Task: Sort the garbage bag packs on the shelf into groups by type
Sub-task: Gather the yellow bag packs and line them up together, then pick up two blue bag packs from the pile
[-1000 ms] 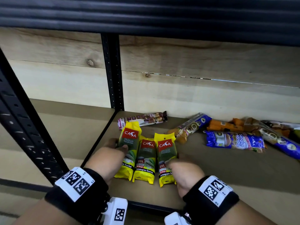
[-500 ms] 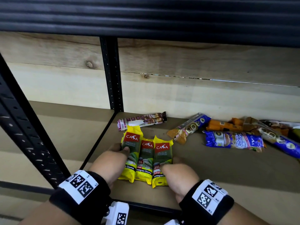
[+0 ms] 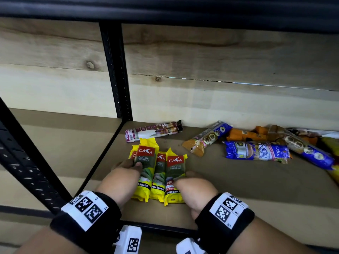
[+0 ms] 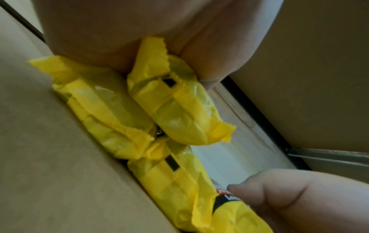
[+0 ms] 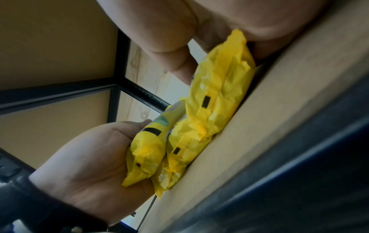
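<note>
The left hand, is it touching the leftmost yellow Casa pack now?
Touching. In the head view the left hand grips the leftmost yellow Casa pack, its thumb lying across the green label; the right wrist view shows the palm against it.

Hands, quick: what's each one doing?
Left hand: grips the leftmost yellow plastic garbage bag pack.
Right hand: holds the rightmost yellow plastic pack.

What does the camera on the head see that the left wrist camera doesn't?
Only the head view shows the other packs farther back on the shelf: a blue pack, an orange pack and a maroon-and-white pack. It also shows the red CASA labels.

Only the left wrist view shows the yellow packs' plain yellow ends from low down.

Both show the left hand and right hand gripping those yellow packs.
</note>
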